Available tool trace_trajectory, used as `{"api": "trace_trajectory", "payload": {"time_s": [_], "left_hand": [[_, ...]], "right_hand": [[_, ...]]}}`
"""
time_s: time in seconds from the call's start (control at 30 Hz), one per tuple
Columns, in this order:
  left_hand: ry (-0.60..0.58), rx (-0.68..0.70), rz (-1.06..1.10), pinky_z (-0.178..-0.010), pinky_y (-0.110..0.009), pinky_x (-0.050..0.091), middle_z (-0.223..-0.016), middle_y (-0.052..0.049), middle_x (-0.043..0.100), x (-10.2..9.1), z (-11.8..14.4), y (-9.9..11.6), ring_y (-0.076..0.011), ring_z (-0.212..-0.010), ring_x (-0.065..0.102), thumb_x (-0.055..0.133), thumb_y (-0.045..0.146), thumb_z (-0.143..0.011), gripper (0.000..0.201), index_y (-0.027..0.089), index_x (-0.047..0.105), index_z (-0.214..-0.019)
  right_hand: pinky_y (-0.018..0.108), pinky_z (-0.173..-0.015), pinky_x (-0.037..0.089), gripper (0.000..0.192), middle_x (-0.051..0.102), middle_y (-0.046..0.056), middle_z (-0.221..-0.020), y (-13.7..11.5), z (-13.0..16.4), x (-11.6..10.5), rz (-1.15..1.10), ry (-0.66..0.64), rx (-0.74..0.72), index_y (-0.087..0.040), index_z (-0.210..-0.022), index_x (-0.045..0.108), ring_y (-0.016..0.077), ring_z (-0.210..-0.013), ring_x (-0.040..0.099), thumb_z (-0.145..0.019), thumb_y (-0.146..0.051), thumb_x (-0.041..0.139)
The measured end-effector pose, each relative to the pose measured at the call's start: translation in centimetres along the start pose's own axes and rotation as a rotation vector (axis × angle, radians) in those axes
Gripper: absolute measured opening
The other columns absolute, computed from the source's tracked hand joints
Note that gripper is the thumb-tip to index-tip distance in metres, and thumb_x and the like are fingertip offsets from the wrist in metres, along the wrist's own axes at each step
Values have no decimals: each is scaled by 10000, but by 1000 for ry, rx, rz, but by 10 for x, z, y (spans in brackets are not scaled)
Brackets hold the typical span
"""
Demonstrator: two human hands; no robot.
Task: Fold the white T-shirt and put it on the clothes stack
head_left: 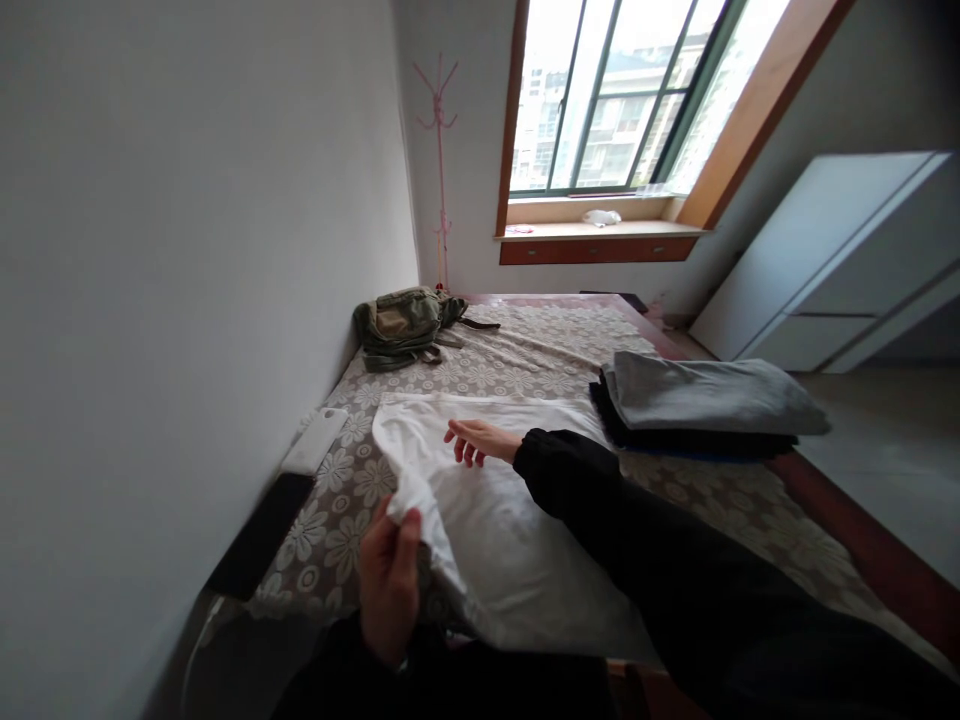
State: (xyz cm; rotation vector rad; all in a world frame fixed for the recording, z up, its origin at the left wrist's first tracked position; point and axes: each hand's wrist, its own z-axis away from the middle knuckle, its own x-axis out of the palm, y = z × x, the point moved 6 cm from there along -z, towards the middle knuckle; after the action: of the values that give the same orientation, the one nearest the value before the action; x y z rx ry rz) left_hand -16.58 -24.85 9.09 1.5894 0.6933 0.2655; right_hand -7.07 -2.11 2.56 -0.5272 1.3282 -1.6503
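A white cloth garment (517, 540) lies spread over the near part of a bed or table with a floral cover. At its left edge, my left hand (391, 565) pinches a bunched bit of the fabric between thumb and fingers, lifting that edge a little. My right hand (480, 440) reaches across from the right, just over the upper left part of the garment. Its fingers are apart and hold nothing; whether they touch the fabric I cannot tell. The black sleeve of my right arm hides some of the garment's right side.
Folded grey and black clothes (712, 395) are stacked at the right. A green backpack (409, 325) rests at the far left on the floral cover (525, 350). Along the left wall lie a white flat object (315, 440) and a black one (262, 535). A pink coat stand (441, 170) stands behind.
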Motion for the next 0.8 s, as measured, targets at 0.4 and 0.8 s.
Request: {"api": "trace_trajectory", "payload": {"time_s": [0.4, 0.8], "left_hand": [[-922, 744, -297, -929, -377, 485, -781, -51, 662, 262, 110, 32, -201, -802, 615, 664, 335, -869, 209, 170, 706, -748], [-881, 700, -185, -1222, -567, 291, -1167, -60, 677, 207, 109, 11, -307, -1252, 555, 739, 280, -754, 246, 216, 643, -971]], "right_hand": [[398, -894, 528, 1290, 624, 129, -1278, 40, 123, -118, 276, 306, 160, -264, -1597, 194, 260, -1012, 671, -563, -450, 943], [406, -964, 486, 821, 622, 151, -1327, 45, 127, -99, 1002, 438, -114, -177, -1556, 354, 301, -1126, 641, -775, -137, 602]]}}
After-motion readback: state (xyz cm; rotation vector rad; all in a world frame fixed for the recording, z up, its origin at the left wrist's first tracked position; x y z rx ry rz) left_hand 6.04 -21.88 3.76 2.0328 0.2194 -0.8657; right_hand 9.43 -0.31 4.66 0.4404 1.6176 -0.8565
